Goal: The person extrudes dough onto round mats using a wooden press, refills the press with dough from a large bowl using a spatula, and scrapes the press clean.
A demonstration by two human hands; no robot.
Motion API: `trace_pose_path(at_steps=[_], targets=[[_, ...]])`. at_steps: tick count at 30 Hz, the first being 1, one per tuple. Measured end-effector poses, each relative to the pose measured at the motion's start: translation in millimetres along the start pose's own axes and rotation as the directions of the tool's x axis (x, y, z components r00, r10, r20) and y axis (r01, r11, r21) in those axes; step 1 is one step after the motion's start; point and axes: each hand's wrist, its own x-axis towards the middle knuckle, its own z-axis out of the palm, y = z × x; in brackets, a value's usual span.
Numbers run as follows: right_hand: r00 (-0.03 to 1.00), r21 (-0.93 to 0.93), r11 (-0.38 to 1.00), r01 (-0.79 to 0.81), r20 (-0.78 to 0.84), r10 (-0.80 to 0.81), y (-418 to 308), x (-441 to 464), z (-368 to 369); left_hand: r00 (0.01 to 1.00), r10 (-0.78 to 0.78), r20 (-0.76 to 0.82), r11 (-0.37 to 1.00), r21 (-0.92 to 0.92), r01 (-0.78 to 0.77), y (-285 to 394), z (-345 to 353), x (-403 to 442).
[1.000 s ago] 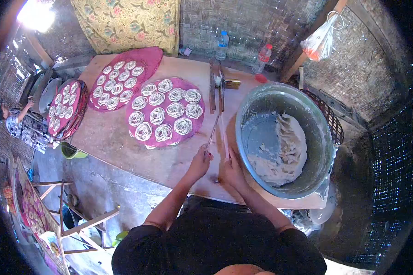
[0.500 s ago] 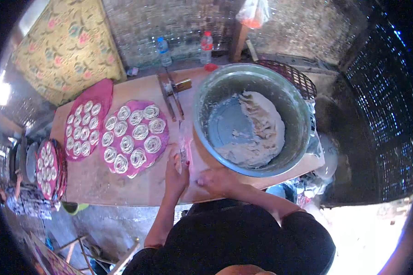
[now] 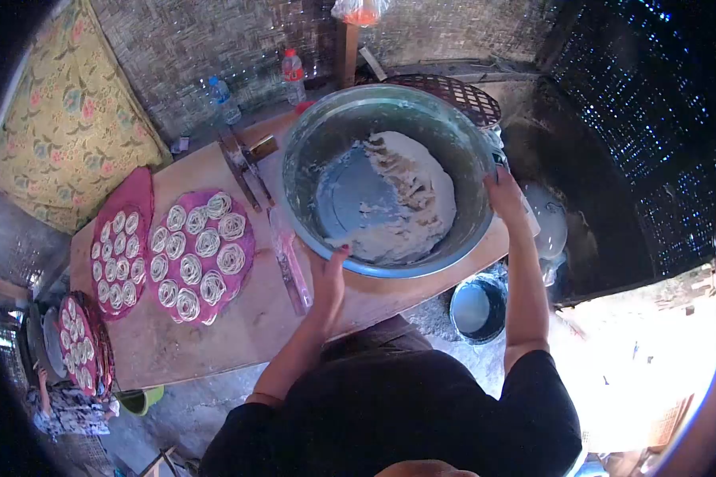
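Note:
A large basin (image 3: 294, 199) stands at the right end of the table, with pale dough or flour (image 3: 422, 207) heaped along its right side. My right hand (image 3: 504, 195) is closed on the basin's right rim. At the near left rim, my left hand (image 3: 328, 278) grips the basin, thumb by the edge and the other fingers partly hidden. Left of this hand lies a long, narrow strip (image 3: 291, 266) dusted pinkish white. Further left, a round pink mat (image 3: 197, 243) carries several coils of pale noodles (image 3: 190, 269).
A second pink mat (image 3: 141, 191) with coils lies further left. Behind the strip is a wooden tool (image 3: 245, 171). Two bottles (image 3: 293, 75) and a woven tray (image 3: 453, 97) are at the back. A bucket (image 3: 479, 308) stands below the table. Another person (image 3: 68, 409) is at far left.
My hands have moved apart from the table's front edge to the basin. The right hand has swung to its far right rim, the left to its near left. The view has shifted.

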Motion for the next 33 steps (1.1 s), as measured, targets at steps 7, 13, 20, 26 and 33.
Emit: trace_pose_path(at_steps=[7,13,20,26,33], targets=[[0.982,0.609,0.777,-0.159,0.018,0.186,-39.1,-158.6,25.7,0.95,-0.292,0.114,0.956,0.068,0.286,-3.6,-88.3,107.8],[0.741,0.721,0.472,-0.508,0.645,-0.187,-85.0,-260.2,-9.7,0.818,-0.141,0.558,0.96,0.279,-0.025,-1.3,-83.9,205.9],[0.318,0.43,0.877,0.217,0.818,-0.48,-98.3,-152.1,-111.0,0.98,-0.182,0.079,0.93,-0.311,0.197,-4.3,-65.9,148.9],[0.295,0.454,0.829,0.327,0.784,-0.546,-156.3,-14.2,-20.0,0.974,0.054,-0.218,0.998,0.02,-0.051,-44.3,-18.5,-39.9],[0.203,0.288,0.699,0.654,0.824,-0.53,-128.2,74.7,157.3,0.984,-0.072,-0.162,0.973,0.204,0.104,-44.6,24.9,-88.8]])
